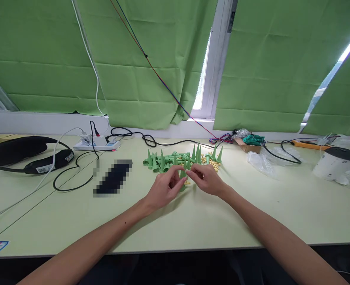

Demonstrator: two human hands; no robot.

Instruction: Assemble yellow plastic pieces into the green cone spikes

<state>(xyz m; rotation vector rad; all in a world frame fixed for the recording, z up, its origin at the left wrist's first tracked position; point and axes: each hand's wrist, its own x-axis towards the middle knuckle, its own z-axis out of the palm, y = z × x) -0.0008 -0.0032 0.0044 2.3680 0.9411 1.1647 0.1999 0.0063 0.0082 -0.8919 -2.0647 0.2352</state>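
Over the table's middle, my left hand (166, 185) is closed in a pinch around a green plastic spike (182, 187), partly hidden by the fingers. My right hand (207, 179) meets it from the right, thumb and forefinger pressed together at the spike's upper part. Whatever small piece the right fingertips hold is too small to make out. Just beyond both hands lies a pile of green cone-shaped spikes (162, 161), some standing point up and others on their sides. Small yellow pegs (215, 164) are scattered among them, mostly at the pile's right.
To the left are a black headband-like device (48, 168), a power strip (99, 145) with cables and a pixelated dark object (114, 179). At right stand a small cardboard box (247, 147), clear plastic bags (260, 164) and a white cup with black lid (330, 163).
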